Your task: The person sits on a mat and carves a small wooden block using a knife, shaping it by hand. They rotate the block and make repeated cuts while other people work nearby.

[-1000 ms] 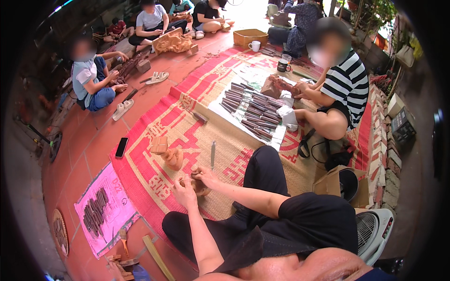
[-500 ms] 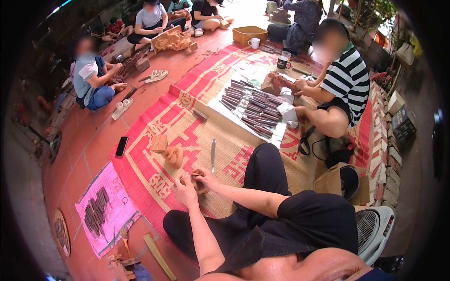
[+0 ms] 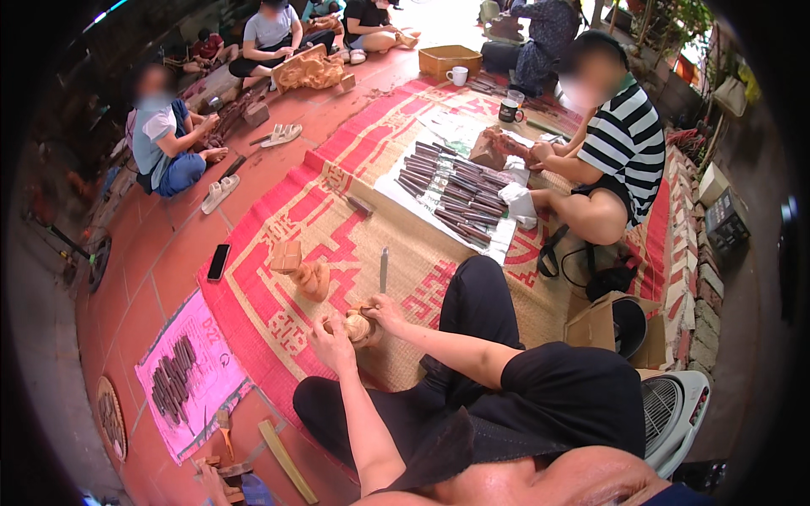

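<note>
Between my hands, low over the mat, is a small rounded wood carving (image 3: 359, 327) with a pale, swirled top. My left hand (image 3: 332, 342) is closed on its left side, fingers curled against the wood. At its upper right edge my right hand (image 3: 385, 315) grips it with bent fingers. Just beyond, a second light-brown wood carving (image 3: 314, 282) with a square block end stands on the mat. A slim metal tool (image 3: 384, 268), perhaps a chisel, lies past my right hand. My palms hide the carving's sides and underside.
I sit on a red and straw-coloured mat (image 3: 337, 232). Many dark-handled tools (image 3: 460, 192) lie ahead, beside a person in a striped shirt (image 3: 623, 139). A phone (image 3: 218, 262) and pink sheet with dark tools (image 3: 175, 381) lie left. Another person's hand (image 3: 214, 482) shows lower left.
My right hand has shifted slightly right and up, away from my left, exposing the carving's pale top. Another person's hand has come in at the lower left, by the wood pieces.
</note>
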Demonstrator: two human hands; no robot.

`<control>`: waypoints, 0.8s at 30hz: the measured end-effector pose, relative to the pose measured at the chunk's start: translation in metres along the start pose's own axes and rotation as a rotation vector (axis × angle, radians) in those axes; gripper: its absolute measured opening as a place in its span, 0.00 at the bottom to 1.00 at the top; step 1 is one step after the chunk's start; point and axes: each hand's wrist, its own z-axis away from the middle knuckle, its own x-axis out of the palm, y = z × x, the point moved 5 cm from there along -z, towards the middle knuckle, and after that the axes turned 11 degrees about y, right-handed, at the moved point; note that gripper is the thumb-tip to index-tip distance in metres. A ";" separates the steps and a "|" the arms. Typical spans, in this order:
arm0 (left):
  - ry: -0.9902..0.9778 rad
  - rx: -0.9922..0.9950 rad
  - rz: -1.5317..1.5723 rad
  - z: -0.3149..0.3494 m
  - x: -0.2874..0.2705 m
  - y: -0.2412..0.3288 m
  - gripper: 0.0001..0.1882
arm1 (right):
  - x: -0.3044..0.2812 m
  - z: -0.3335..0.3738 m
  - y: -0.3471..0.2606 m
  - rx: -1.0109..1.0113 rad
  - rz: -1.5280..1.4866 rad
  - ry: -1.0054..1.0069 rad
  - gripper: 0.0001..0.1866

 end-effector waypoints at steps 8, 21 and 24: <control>-0.056 -0.032 -0.115 -0.002 -0.001 0.015 0.24 | 0.026 0.016 -0.031 0.102 -0.725 -0.074 0.14; -0.044 -0.050 -0.038 -0.002 -0.001 0.017 0.26 | 0.016 0.016 -0.003 -0.006 -0.424 0.021 0.21; -0.028 -0.069 0.028 -0.007 0.001 0.002 0.24 | 0.004 0.005 0.015 0.168 0.008 -0.073 0.19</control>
